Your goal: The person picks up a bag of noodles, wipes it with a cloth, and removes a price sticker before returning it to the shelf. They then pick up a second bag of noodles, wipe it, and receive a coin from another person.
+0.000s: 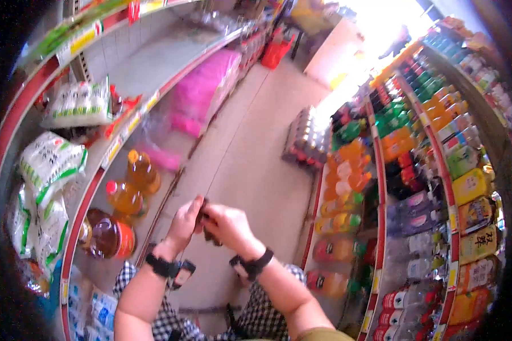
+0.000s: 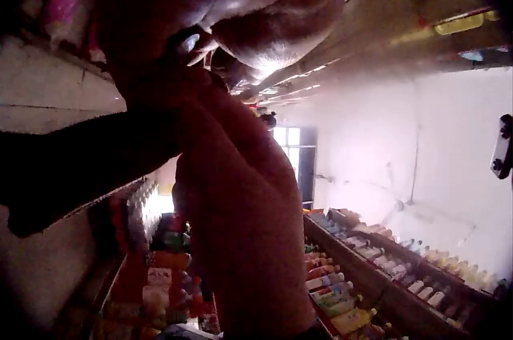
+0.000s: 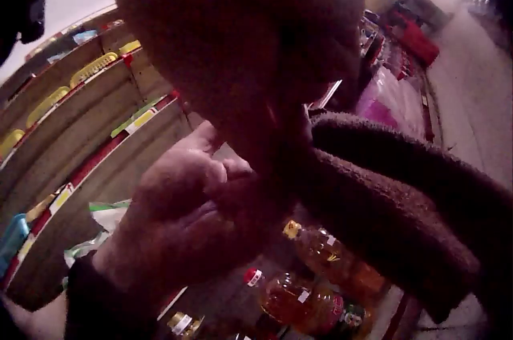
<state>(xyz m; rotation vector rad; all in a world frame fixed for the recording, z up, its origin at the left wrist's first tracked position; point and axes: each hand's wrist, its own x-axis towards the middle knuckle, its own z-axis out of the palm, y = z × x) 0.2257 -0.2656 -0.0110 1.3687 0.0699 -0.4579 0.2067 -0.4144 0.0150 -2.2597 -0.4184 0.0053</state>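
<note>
A dark brown cloth (image 3: 393,196) with a fuzzy, towel-like surface hangs folded from between my two hands. In the head view only small bits of the cloth (image 1: 212,237) show beneath the fingers. My left hand (image 1: 183,226) grips it from the left, its fingers pointing up the aisle. Against it, my right hand (image 1: 231,227) pinches the cloth with curled fingers. Both hands meet in front of my body, above the floor. In the left wrist view the cloth (image 2: 88,163) appears as a dark strip running left from the joined hands. Most fingertips are hidden.
Shelves of drink bottles (image 1: 404,244) line the right side. On the left stand oil bottles (image 1: 128,199) and white packaged bags (image 1: 51,165). A shrink-wrapped pack of cans (image 1: 308,138) sits on the aisle floor (image 1: 247,148). A red basket (image 1: 277,50) lies farther off.
</note>
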